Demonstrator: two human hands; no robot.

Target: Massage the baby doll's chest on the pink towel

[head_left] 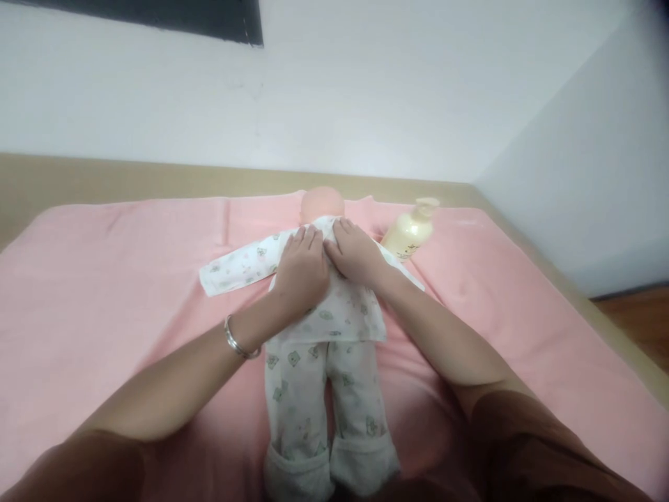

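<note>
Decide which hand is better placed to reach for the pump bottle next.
Probably the right hand: it rests on the shirt, on the side nearer the pump bottle. The left hand lies farther away.

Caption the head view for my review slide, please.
Left hand and right hand on a clothed doll, pump bottle beside it, pink cloth beneath.

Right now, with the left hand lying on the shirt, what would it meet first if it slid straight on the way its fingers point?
The left hand, lying on the shirt, would probably meet the doll's head first; the exact gap is hard to judge from this view.
</note>
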